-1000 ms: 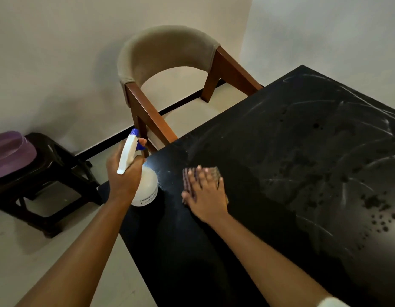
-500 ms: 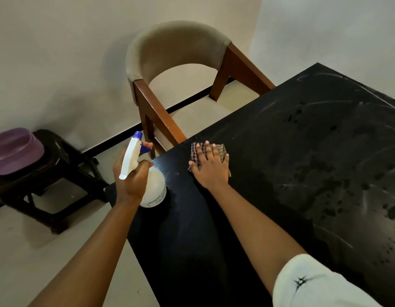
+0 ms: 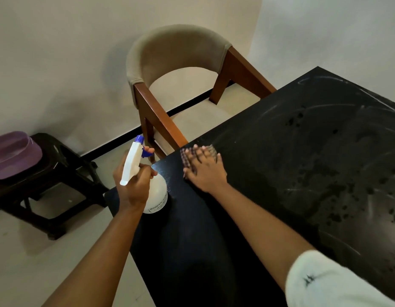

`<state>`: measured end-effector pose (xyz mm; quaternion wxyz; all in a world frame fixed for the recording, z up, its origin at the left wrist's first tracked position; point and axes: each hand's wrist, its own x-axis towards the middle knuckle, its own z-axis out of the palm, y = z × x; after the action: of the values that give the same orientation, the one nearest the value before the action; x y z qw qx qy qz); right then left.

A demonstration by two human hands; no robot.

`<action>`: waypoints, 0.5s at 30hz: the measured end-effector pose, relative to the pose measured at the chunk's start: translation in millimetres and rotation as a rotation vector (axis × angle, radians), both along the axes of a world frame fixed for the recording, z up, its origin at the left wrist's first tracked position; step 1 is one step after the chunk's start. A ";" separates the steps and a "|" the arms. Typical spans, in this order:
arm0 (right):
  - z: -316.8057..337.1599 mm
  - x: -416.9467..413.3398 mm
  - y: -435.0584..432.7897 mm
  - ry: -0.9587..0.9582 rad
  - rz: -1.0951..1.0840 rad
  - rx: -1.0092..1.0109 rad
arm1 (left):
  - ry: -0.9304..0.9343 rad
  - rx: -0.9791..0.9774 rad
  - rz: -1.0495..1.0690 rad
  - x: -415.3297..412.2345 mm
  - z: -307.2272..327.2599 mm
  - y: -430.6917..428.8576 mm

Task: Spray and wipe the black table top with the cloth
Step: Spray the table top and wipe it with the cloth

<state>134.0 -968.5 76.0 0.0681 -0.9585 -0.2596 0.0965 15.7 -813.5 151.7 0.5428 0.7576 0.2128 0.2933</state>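
The black table top (image 3: pixel 302 165) fills the right side, with wet droplets and pale wipe streaks on its right part. My right hand (image 3: pixel 205 171) lies flat with spread fingers on a checked cloth (image 3: pixel 185 156), pressing it to the table near the far left edge. The hand is motion-blurred. My left hand (image 3: pixel 134 185) grips the neck of a white spray bottle (image 3: pixel 157 193) with a white and blue trigger head (image 3: pixel 134 158). The bottle is upright over the table's near left corner, forefinger on the trigger.
A wooden chair (image 3: pixel 161 116) with a beige curved back stands against the table's far left edge. A dark stool (image 3: pixel 59 173) at the left carries a purple basin (image 3: pixel 12 154). Pale floor lies to the left of the table.
My right hand has slid the cloth away from me toward the table's far left edge. The left hand and bottle have kept their place by the corner.
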 end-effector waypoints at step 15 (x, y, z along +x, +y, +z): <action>-3.7 -46.2 15.4 -0.005 0.219 0.033 | -0.009 -0.018 -0.005 -0.6 0.5 -0.2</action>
<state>87.8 -953.1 72.3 0.0722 -0.9233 -0.3645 0.0968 15.0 -813.7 152.1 0.5513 0.7520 0.2110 0.2932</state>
